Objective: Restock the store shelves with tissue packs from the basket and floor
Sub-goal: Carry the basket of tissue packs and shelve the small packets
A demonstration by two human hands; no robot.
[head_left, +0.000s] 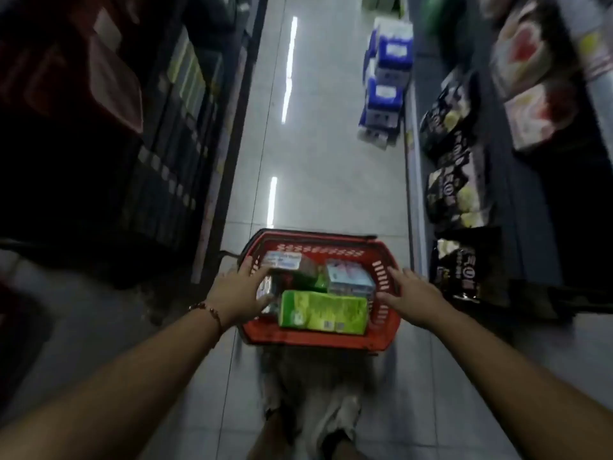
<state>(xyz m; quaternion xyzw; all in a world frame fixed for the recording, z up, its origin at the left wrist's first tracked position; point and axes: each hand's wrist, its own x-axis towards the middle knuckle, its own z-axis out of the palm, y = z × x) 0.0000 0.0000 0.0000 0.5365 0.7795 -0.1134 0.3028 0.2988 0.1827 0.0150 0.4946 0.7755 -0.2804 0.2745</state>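
The right-hand shelves rise just right of the red basket, carrying dark tissue packs; blue-and-white packs stand on the floor well beyond the basket; the basket sits on the aisle floor; inside it lies a green tissue pack at the near side, a pale blue pack behind it; the left hand curls round a small pack at the basket's left rim; the right hand hovers over the right rim, fingers spread, grasping nothing.
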